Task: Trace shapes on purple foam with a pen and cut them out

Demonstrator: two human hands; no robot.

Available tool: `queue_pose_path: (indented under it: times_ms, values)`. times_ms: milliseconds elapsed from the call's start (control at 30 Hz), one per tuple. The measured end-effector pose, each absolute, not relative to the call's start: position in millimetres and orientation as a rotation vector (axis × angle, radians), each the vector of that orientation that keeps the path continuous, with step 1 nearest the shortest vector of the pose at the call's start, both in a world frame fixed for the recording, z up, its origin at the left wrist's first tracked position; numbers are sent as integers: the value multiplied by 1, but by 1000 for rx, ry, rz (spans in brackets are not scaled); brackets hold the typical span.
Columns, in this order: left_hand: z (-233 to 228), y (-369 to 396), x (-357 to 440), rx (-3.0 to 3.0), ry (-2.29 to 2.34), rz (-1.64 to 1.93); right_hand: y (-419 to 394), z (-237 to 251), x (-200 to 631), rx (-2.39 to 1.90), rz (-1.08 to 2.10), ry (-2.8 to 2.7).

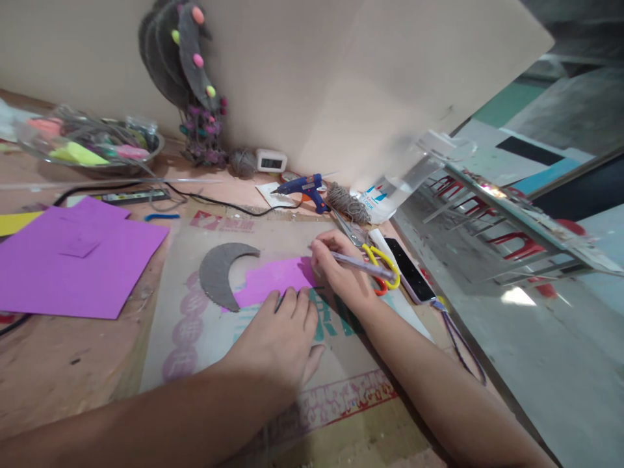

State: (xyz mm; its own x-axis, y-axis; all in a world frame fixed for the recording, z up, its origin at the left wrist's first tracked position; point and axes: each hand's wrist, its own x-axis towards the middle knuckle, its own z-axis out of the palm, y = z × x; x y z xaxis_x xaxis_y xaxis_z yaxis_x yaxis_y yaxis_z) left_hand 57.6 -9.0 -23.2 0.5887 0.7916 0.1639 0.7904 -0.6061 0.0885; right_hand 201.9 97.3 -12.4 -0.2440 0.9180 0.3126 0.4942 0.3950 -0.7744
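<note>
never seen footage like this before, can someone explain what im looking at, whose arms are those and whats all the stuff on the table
There is no machine here. The one picture comes from a camera worn on a person's head, looking forward and down, so the two bare arms are that person's own.

The right hand holds a pen with its tip on a small pink paper piece. The left hand lies flat, pressing the lower edge of that paper onto a printed cardboard sheet.

Beside the pink piece lies a grey cardboard crescent. Further left is a large purple sheet. Behind the right hand are yellow-handled scissors, a blue glue gun and a dark phone.
</note>
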Motion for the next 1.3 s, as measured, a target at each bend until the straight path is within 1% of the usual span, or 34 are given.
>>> queue_pose_path:
  times_ms: [133,167,233,300,367,533,733,900,967,1067,1200,1300]
  values:
    - [-22,-9,59,2774,1395,247,116,-8,224,-1275,111,-2115]
    - [-23,-8,59,2769,1397,242,121,-10,231,-1332,9,-2147]
    - [-23,-8,59,2765,1397,248,130,-16,241,-1416,-46,-2255]
    - [-24,-8,59,2763,1401,275,135,-21,245,-1463,-22,-2340]
    - [-25,-8,59,2761,1402,300,136,-22,243,-1469,71,-2370]
    - [-26,-7,59,2758,1415,309,128,-5,240,-1524,499,-2301]
    - [-25,-8,59,2775,1415,345,127,11,249,-1520,565,-2445]
    - [-25,-9,60,2757,1418,335,106,19,227,-1266,889,-2313]
    - [-25,-9,61,2751,1419,325,95,21,213,-1177,872,-2346]
    - [-25,-9,62,2741,1419,295,86,20,202,-1158,776,-2388]
    - [-26,-10,61,2738,1415,300,87,20,204,-1175,756,-2438]
    - [-25,-10,60,2735,1412,293,87,23,206,-1161,663,-2451]
